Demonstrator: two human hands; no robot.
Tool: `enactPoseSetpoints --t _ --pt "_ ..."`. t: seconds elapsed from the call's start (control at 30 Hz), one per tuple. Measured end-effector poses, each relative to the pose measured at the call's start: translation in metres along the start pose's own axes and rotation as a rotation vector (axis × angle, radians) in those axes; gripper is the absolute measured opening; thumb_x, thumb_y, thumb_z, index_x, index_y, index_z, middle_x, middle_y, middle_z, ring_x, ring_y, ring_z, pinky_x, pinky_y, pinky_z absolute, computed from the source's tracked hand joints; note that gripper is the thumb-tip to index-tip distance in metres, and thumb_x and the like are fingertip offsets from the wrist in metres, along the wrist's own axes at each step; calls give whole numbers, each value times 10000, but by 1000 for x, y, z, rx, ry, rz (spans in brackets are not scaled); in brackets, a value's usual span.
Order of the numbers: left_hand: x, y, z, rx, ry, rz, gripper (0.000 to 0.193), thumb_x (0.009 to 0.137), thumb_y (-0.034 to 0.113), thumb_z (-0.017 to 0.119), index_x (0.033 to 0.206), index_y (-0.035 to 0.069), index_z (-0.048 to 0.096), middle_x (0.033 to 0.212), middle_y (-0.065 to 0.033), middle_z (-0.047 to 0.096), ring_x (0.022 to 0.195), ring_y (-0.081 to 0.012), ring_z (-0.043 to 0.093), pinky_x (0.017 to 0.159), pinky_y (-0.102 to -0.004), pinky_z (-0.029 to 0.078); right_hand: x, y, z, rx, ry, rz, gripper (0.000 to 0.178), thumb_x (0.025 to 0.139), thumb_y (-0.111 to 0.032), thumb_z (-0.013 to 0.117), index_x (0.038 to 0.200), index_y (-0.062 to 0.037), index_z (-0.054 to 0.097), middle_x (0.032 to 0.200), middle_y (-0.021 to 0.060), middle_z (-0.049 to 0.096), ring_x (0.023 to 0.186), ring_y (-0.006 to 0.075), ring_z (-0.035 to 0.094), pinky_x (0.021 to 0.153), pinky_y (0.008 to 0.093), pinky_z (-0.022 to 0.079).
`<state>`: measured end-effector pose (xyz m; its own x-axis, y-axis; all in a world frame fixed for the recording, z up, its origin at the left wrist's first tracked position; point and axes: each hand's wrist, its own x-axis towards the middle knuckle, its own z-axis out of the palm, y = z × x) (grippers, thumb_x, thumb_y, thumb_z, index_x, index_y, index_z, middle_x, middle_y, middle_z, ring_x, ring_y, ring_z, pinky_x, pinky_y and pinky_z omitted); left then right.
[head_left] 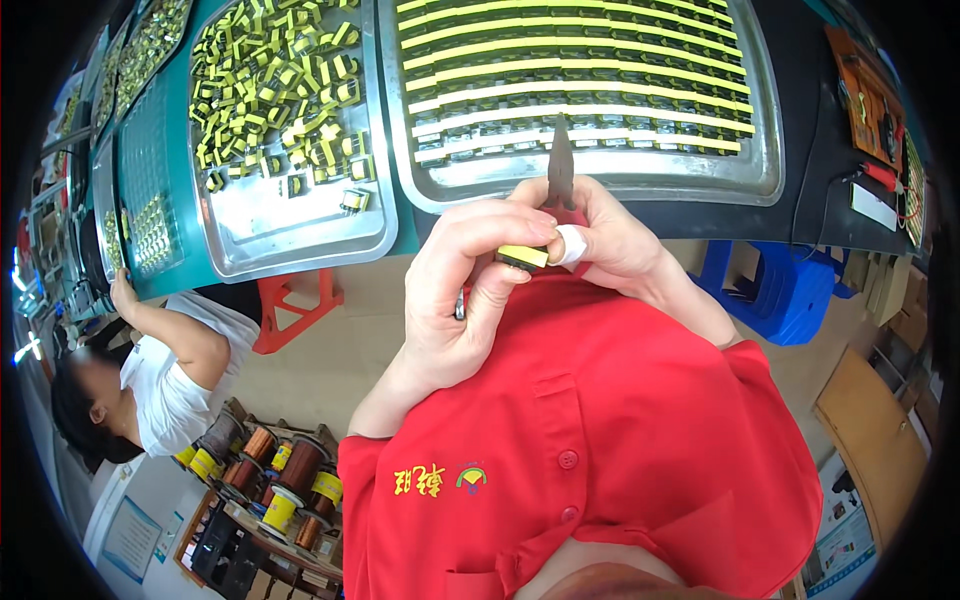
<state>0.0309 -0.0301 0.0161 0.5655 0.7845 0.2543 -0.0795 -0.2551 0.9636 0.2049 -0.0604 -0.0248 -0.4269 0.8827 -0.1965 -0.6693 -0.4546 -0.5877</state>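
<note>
Between the thumb and fingers of my left hand (455, 265) is a small transformer (523, 256) with a yellow-taped top and dark underside. My right hand (615, 235), its thumb wrapped in white, closes round a pair of pliers (561, 170) with red handles and dark pointed jaws aimed away from me. Both hands meet in front of my chest, just short of the table edge. Beyond them, a metal tray (470, 185) carries straight rows of similar yellow-topped transformers. To its left, another metal tray (290, 235) holds a loose heap of them.
A co-worker in white (180, 370) sits at the left, one arm on the table. Red (300, 310) and blue (770, 290) plastic stools stand under the edge. Wire spools (295, 470) fill a rack at lower left. A red-handled tool (880, 177) lies at far right.
</note>
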Motion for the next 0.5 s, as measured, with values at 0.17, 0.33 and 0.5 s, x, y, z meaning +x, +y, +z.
enactPoseSetpoints --t 0.17,0.33,0.5 --pt "-4 -1 -12 -132 -15 -127 452 850 46 668 1267 0 501 1177 -120 589 915 -177 601 737 -246 461 0 3 3 19 21 -52 455 764 -302 810 1051 -19 599 957 37 626 887 112 595 766 243 473" --pt "-5 -7 -28 -857 231 -212 757 944 614 401 1426 33 349 1355 -189 474 838 -186 573 619 -232 401 1 -7 5 -291 12 -319 411 726 -202 828 1020 -22 605 944 106 615 854 164 587 739 287 479" --pt "7 -1 -14 -1239 319 -375 729 963 625 265 1480 112 306 1506 -201 307 1422 -410 201 1145 -509 221 2 -3 15 -634 16 -453 373 693 5 769 1034 -53 630 969 60 641 716 94 461 641 226 346"
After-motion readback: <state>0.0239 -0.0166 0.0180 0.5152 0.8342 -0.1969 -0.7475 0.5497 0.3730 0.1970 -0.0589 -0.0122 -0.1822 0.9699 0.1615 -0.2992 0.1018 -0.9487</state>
